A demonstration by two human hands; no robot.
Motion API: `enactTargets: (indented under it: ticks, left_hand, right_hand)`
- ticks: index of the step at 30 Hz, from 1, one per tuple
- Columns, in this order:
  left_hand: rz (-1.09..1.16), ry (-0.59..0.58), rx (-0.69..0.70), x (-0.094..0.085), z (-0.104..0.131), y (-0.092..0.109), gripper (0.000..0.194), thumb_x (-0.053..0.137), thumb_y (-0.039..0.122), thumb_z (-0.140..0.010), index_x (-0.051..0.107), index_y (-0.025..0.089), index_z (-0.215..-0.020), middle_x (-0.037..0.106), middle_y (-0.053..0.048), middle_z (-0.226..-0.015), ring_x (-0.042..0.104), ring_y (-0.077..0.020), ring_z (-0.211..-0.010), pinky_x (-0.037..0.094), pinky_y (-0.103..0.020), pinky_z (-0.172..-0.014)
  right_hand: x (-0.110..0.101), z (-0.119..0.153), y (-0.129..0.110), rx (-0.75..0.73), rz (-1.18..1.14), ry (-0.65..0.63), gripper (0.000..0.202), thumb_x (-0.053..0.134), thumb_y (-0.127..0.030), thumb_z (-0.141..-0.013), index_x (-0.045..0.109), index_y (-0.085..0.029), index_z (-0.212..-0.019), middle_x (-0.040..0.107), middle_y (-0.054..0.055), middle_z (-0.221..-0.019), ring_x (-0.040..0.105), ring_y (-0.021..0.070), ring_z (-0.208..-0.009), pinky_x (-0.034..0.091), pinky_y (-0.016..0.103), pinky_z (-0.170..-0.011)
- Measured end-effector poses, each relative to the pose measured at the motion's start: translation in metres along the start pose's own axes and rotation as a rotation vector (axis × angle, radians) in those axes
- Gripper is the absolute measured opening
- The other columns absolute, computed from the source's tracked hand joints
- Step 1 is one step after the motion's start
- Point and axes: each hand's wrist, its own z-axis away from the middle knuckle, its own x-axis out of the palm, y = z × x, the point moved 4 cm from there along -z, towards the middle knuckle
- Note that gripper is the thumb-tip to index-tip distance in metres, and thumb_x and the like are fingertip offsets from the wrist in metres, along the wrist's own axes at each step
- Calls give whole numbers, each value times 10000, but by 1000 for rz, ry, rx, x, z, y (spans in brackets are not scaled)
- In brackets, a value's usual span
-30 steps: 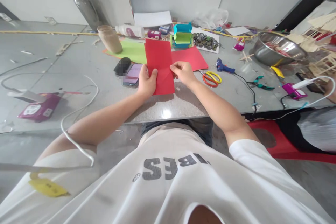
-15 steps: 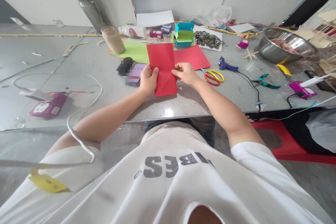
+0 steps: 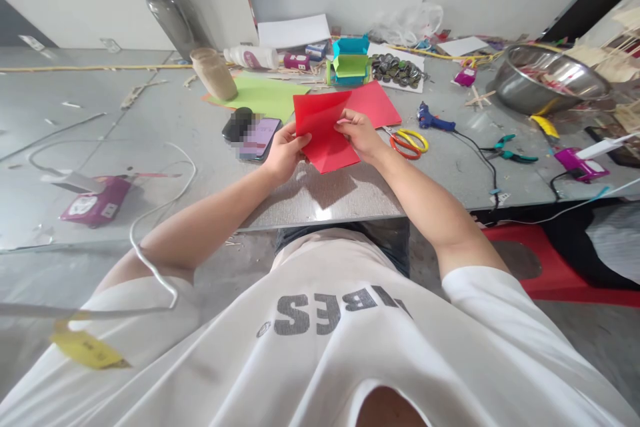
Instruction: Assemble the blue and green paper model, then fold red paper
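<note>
Raised a little over the front of the table is a sheet of red paper (image 3: 323,130), tilted and bent, with its shadow falling below. My left hand (image 3: 286,152) pinches its left edge, thumb on top. The right edge is between the thumb and fingers of my right hand (image 3: 359,132). Behind the sheet, more red paper (image 3: 380,105) lies flat on the table, and green paper (image 3: 265,95) lies to its left. A phone (image 3: 260,137) rests left of my left hand. Scissors (image 3: 409,144) with orange and yellow handles lie right of my right hand.
A blue glue gun (image 3: 435,119), green-handled pliers (image 3: 509,150) and a steel bowl (image 3: 545,83) are on the right. Across the back stand a blue and green paper box (image 3: 350,61), a jar (image 3: 214,73) and a water bottle (image 3: 175,13). A white cable (image 3: 167,203) loops at left.
The red sheet has gone from nearly straight to tilted and bent, its lower end swinging right. My right hand has shifted slightly right and up.
</note>
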Motion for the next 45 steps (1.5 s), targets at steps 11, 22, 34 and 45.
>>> enactTargets:
  ticks: [11,22,34,45]
  left_hand:
    - [-62,-69,-50,1,3,6,516,931,561,-819,753,252,-1193,793,-56,-963,847,-289,-862,731,-414,-774]
    - [-168,102,-116,-4,-1,3,299,832,395,-883,750,206,-1101,883,-145,-1173,873,-349,-1112,745,-497,-1028]
    - [-806,-10,170,-36,-12,45,928,1044,336,-783,626,349,-1611,674,-125,-1694,631,-413,-1594,566,-632,-1321]
    - [-1150,-840,268,17,24,23,569,694,443,-1067,760,255,-1600,616,-179,-1833,619,-442,-1672,470,-609,-1413]
  right_hand:
    - [2,0,2,31,-103,-68,272,862,-328,-823,740,-250,-1054,854,4,-956,839,221,-965,688,352,-939]
    - [10,7,-3,77,344,-40,196,772,-242,-1084,724,-217,-896,718,10,-830,617,156,-744,565,292,-728]
    - [2,17,-26,183,749,-400,242,774,-295,-1128,755,-212,-902,728,14,-876,608,195,-828,505,358,-856]
    - [4,28,-18,110,1152,-318,90,822,-276,-1072,861,-224,-1135,899,134,-1182,774,348,-1084,546,456,-1010]
